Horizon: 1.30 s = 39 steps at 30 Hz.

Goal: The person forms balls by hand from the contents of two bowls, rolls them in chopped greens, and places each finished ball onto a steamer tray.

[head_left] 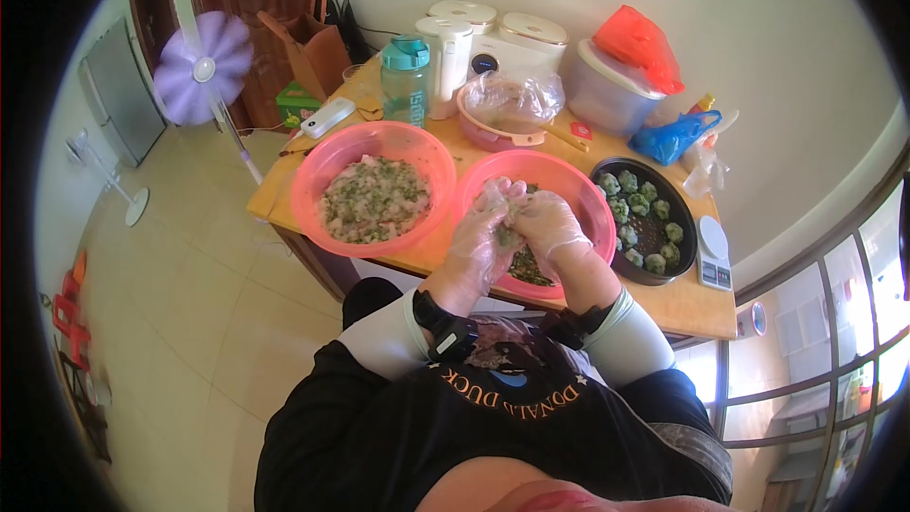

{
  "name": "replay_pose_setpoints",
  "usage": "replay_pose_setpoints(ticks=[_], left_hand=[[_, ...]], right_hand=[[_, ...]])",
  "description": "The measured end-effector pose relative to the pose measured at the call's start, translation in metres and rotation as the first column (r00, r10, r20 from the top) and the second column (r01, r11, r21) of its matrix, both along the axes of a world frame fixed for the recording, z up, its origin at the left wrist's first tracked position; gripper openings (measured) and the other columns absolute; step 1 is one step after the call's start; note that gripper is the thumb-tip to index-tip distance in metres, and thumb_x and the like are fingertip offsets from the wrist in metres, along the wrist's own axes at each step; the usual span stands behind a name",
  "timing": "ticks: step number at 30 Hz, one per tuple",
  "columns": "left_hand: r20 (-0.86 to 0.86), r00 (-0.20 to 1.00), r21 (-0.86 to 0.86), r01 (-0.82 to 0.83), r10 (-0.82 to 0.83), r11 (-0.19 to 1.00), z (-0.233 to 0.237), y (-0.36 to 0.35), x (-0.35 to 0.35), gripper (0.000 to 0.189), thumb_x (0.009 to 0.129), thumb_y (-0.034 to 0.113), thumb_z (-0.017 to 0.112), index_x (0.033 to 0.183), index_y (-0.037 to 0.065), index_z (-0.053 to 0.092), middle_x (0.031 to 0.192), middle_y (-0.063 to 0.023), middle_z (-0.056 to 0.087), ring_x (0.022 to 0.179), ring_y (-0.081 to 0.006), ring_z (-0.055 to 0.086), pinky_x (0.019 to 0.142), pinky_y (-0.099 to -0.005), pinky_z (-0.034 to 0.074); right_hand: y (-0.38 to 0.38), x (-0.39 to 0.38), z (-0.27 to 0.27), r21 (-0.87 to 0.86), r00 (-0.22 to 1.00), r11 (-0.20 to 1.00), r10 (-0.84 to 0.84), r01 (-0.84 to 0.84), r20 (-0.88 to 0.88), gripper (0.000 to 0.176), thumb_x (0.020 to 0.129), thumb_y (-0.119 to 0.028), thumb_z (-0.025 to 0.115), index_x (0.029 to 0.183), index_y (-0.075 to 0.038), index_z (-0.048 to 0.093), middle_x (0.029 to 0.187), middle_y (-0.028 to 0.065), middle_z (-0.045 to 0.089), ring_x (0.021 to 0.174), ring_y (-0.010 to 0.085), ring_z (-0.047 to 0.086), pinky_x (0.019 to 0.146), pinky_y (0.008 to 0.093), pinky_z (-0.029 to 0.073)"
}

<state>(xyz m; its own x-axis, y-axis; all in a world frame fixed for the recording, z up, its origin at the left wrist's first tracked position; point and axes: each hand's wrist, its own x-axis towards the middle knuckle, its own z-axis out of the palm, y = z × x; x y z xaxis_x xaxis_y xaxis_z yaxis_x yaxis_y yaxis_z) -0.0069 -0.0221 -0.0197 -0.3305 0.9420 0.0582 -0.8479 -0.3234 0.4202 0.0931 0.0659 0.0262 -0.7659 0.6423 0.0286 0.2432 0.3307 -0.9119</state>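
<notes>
My left hand point(481, 229) and my right hand point(550, 224), both in clear plastic gloves, meet above a pink basin point(590, 197). Their fingers close around a lump of greenish mixture point(509, 235), which is mostly hidden between them. Chopped dark greens point(528, 267) show in the basin below. Left of it, a second pink basin point(308, 192) holds a pale mixture flecked with green point(374, 197). To the right, a round black pan point(684, 264) holds several green-coated balls point(627, 182).
A kitchen scale point(713, 252) stands at the table's right edge. Behind the basins are a teal bottle point(406, 85), a white pitcher point(444, 66), a bowl with plastic film point(502, 136) and a lidded tub point(611, 85). A purple fan point(202, 68) stands left of the table point(275, 192).
</notes>
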Motion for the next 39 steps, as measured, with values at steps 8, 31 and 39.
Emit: replay_pose_setpoints(ticks=[8, 31, 39], left_hand=[[0.038, 0.999, 0.056, 0.023, -0.025, 0.998, -0.005, 0.002, -0.006, 0.062, 0.094, -0.008, 0.042, 0.154, 0.009, 0.034, 0.151, -0.0151, 0.047, 0.13, -0.0288, 0.055, 0.1, -0.0441, 0.053], [0.423, 0.887, 0.158, 0.129, -0.185, 0.979, 0.011, -0.007, -0.007, 0.066, 0.106, 0.051, 0.02, 0.141, 0.001, 0.047, 0.144, -0.0203, 0.052, 0.134, -0.0376, 0.049, 0.115, -0.0537, 0.036], [0.198, 0.951, 0.429, 0.135, -0.239, 0.893, -0.021, 0.004, -0.019, 0.063, 0.108, 0.048, 0.022, 0.141, 0.0, 0.046, 0.141, -0.0164, 0.053, 0.134, -0.031, 0.048, 0.116, -0.0443, 0.035]], right_hand=[[0.004, -0.006, -0.006, -0.185, 0.989, 0.982, 0.009, -0.036, -0.144, 0.018, 0.083, -0.012, 0.065, 0.094, 0.001, 0.073, 0.083, 0.014, 0.071, 0.073, 0.0228, 0.066, 0.07, 0.0353, 0.054], [0.009, -0.019, 0.083, 0.397, 0.814, 0.742, 0.341, -0.54, 0.47, 0.026, 0.083, -0.013, 0.062, 0.104, 0.001, 0.07, 0.092, 0.0176, 0.07, 0.082, 0.0239, 0.068, 0.075, 0.0342, 0.052], [-0.06, -0.01, 0.047, 0.779, 0.966, 0.571, 0.132, -0.259, 0.224, 0.081, 0.073, -0.033, 0.077, 0.137, 0.005, 0.046, 0.143, 0.0325, 0.043, 0.137, 0.0551, 0.035, 0.118, 0.0554, 0.029]])
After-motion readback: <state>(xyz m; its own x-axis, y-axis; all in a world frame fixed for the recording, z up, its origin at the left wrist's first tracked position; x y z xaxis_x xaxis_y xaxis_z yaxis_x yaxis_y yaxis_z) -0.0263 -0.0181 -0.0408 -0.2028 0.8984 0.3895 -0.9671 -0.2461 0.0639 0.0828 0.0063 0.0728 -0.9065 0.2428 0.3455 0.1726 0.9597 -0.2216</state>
